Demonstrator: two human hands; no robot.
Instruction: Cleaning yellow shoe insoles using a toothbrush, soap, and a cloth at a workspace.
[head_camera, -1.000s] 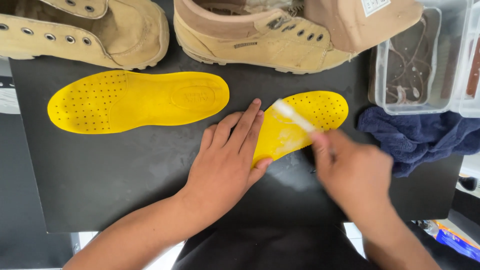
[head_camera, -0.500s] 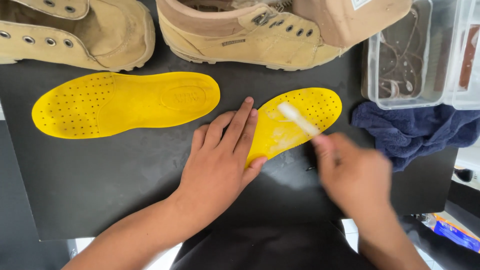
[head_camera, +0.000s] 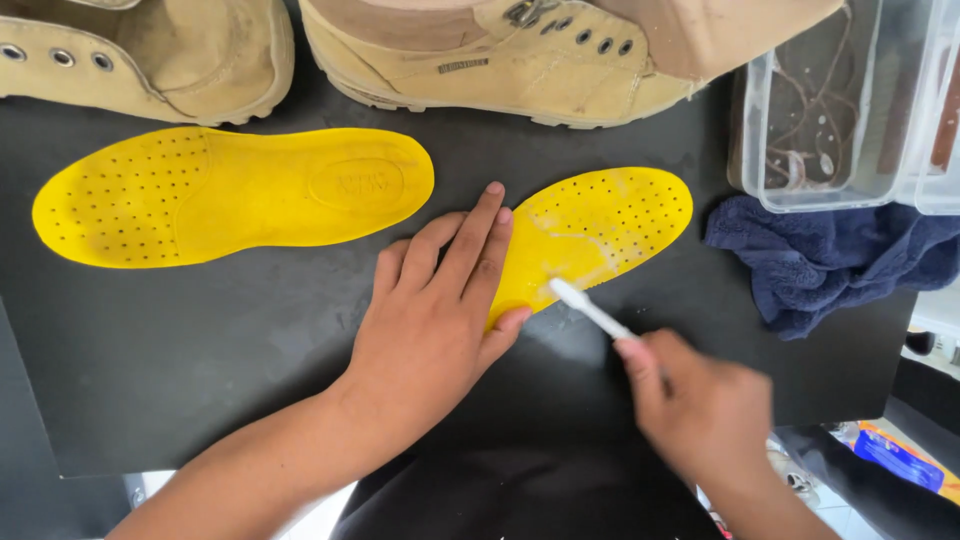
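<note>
While pinned under left hand (head_camera: 430, 330), yellow insole (head_camera: 600, 235)

- My left hand (head_camera: 432, 320) lies flat, palm down, fingers (head_camera: 470, 245) stretched together and pointing far and slightly right, thumb tucked at its right side.
- My left forearm runs back toward the near left.
- My right hand (head_camera: 705, 405) sits near right, fingers curled closed in a pinch, slightly blurred.
</note>
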